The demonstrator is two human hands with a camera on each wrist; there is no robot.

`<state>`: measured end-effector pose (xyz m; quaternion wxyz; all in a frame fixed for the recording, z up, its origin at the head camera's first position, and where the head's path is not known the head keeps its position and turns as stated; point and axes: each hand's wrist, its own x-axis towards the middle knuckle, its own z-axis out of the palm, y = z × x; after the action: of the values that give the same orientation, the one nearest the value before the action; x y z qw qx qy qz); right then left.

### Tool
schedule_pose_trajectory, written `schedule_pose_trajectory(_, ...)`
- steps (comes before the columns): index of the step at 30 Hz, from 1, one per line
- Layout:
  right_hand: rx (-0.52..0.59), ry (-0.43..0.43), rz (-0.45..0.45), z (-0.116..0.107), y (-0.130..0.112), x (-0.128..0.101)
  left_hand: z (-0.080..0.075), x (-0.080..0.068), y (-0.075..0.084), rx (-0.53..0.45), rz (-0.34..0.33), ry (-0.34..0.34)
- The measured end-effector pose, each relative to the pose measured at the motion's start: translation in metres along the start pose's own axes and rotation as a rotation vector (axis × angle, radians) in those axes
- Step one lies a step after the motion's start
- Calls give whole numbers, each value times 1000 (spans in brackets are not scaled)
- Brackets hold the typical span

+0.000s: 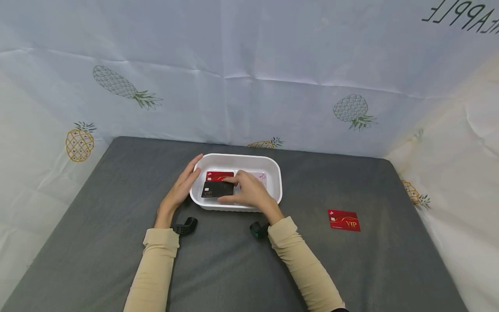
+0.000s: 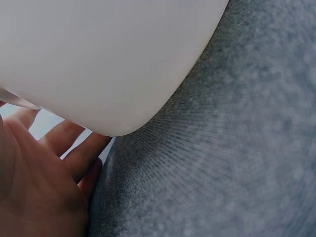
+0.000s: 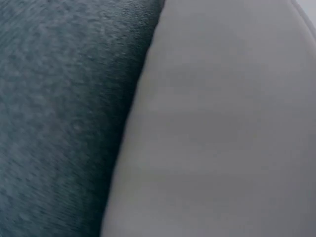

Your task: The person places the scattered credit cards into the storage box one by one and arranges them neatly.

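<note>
A white plastic tray point(image 1: 235, 209) sits on the grey cloth, with several cards inside. My left hand point(image 1: 179, 190) rests along the tray's left end, fingers mostly straight against its wall and the thumb at the rim. In the left wrist view, the fingers of the left hand point(image 2: 44, 173) touch the tray's outer side. Reaching into the tray, my right hand point(image 1: 251, 190) pinches a black VIP card point(image 1: 214, 189) between thumb and fingers at its right part. Behind that card lies a red card point(image 1: 216, 174), partly covered. A pale pink card point(image 1: 260, 177) is half hidden behind the right hand.
Another red VIP card point(image 1: 344, 220) lies on the grey table cover point(image 1: 312, 260), right of the tray. Behind the table hangs a pale curtain point(image 1: 241, 108) with pineapple prints. The right wrist view shows only the tray's side wall point(image 3: 212, 128) and grey cloth.
</note>
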<state>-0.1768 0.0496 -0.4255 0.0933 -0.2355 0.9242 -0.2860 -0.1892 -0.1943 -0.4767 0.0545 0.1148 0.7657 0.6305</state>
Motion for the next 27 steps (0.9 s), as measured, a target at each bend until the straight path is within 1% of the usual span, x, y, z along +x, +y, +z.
schedule_pose_trajectory(4, -25, -59, -6, 4, 2, 2, 1, 0, 0, -6, -1, -5)
schedule_pose_trajectory(7, -24, -79, -9, 5, 3, 4, 1, 0, 0, 3, -5, -1)
schedule_pose_trajectory(14, -26, -121, 17, 6, 3, 5, 1, 0, 0, 4, -5, 1)
schedule_pose_trajectory(21, -60, -122, -43, 8, 2, 9, 1, 0, 0, 20, 2, 7)
schedule_pose_trajectory(27, -71, -112, -45, 9, 1, 8, 1, -1, 1, 33, 10, 9)
